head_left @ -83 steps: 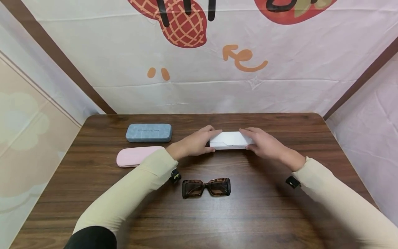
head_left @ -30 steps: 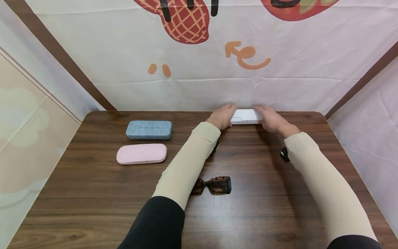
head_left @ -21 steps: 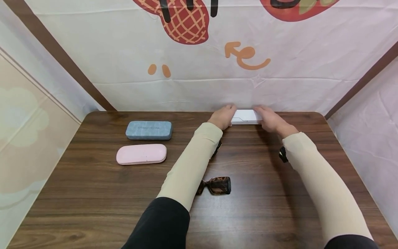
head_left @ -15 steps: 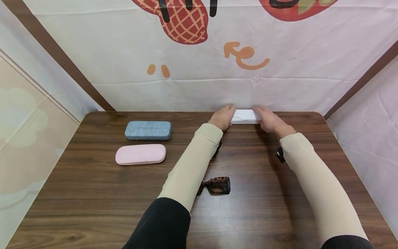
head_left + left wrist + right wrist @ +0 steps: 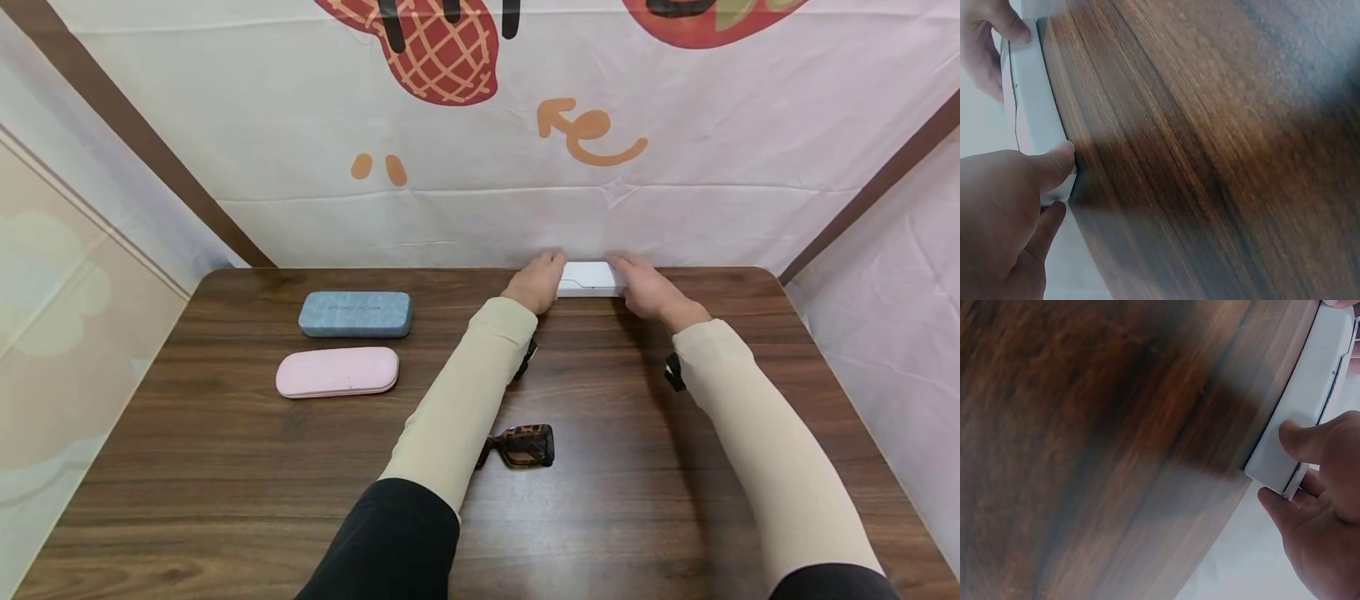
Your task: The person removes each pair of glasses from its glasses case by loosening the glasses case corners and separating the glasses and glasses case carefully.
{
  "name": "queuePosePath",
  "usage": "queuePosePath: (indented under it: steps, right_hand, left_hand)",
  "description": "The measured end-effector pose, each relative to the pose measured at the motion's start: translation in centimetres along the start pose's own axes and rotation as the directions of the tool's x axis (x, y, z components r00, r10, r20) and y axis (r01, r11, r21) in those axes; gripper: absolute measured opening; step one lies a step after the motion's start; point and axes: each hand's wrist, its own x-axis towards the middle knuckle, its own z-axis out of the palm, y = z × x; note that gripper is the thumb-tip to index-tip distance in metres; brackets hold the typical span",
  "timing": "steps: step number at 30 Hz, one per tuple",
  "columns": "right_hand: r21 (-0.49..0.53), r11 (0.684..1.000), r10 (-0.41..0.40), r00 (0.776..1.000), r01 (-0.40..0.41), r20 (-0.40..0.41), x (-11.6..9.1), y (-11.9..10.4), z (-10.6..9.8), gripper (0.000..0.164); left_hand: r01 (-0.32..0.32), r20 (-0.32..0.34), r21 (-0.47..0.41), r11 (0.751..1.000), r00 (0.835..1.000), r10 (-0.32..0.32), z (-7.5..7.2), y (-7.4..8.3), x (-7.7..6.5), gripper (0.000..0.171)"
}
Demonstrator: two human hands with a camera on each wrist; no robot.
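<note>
A white, oblong glasses case (image 5: 591,280) with a stepped flap seam lies at the table's back edge, against the hanging cloth. My left hand (image 5: 537,283) grips its left end. At the opposite end, my right hand (image 5: 649,292) holds it the same way. In the left wrist view the left thumb (image 5: 1057,164) presses the case's front face while a finger reaches round the end. The right wrist view shows the right thumb (image 5: 1300,440) on that front face, with fingers curled behind the end. Tortoiseshell sunglasses (image 5: 527,446) lie nearer, partly hidden under my left forearm.
On the left, a blue glasses case (image 5: 356,314) lies behind a pink glasses case (image 5: 337,372). The brown wooden table (image 5: 225,483) ends at a printed white cloth (image 5: 480,225), with more cloth hanging at both sides.
Since the earliest frame, both hands have moved the white glasses case away and slightly right to the back edge. My left forearm now covers part of the sunglasses. Over the last second almost nothing moves.
</note>
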Motion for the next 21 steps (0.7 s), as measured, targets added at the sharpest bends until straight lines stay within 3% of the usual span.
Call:
queuePosePath:
  steps: [21]
  right_hand:
    - [0.057, 0.996, 0.071, 0.997, -0.073, 0.028, -0.38, -0.27, -0.08, 0.064]
  left_hand:
    - [0.003, 0.019, -0.069, 0.998, 1.000, -0.002, -0.16, 0.11, -0.62, 0.047]
